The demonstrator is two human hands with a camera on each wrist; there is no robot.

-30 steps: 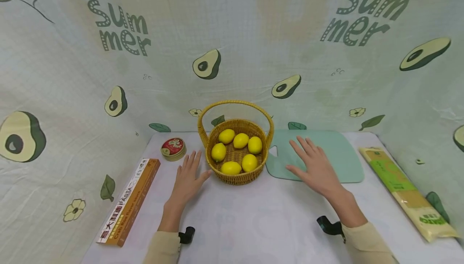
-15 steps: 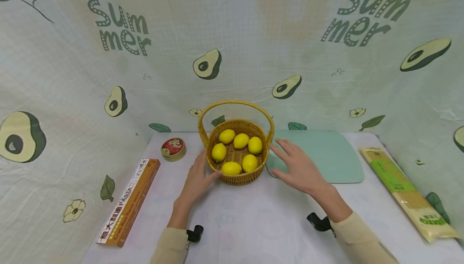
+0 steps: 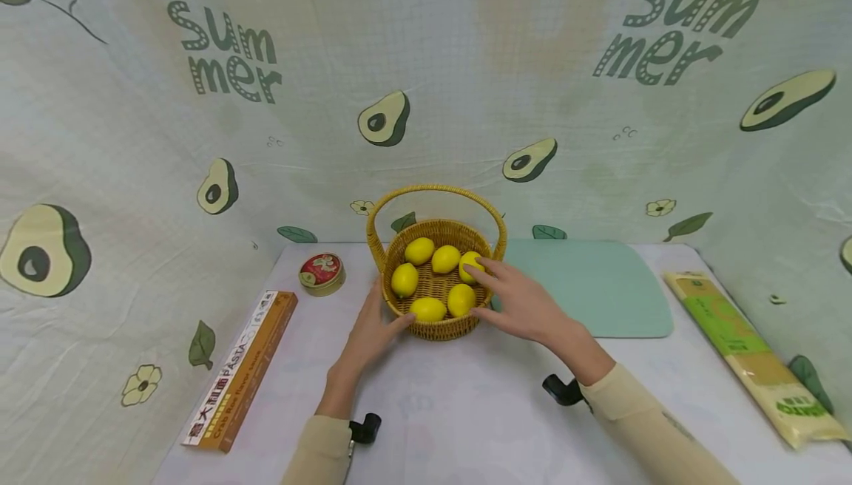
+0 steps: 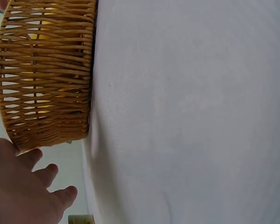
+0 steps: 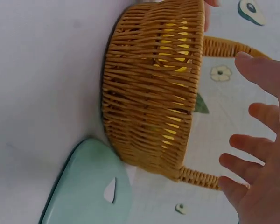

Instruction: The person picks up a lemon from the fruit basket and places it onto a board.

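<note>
A round wicker basket (image 3: 441, 330) with a tall arched handle (image 3: 433, 188) holds several yellow lemons. My left hand (image 3: 373, 331) rests at its left side, the thumb over the front-left rim and the fingers outside. Those fingers look spread in the left wrist view, where the woven wall (image 4: 46, 79) fills the upper left. My right hand (image 3: 522, 304) hovers over the basket's right rim, loosely open. Its fingertips are in front of the rightmost lemon (image 3: 467, 258), partly hiding it; whether they touch cannot be told. The right wrist view shows the right hand (image 5: 266, 158) with fingers apart, above the rim.
A pale green cutting board (image 3: 592, 285) lies right of the basket, beneath the right hand's side. Farther right is a noodle packet (image 3: 752, 355). On the left are a round red-topped tin (image 3: 322, 273) and a long pasta box (image 3: 241, 370). A printed cloth (image 3: 452, 63) hangs behind.
My right hand has moved left from over the cutting board to above the basket's right side. My left hand has moved right, up against the basket's rim. Basket and lemons have stayed put.
</note>
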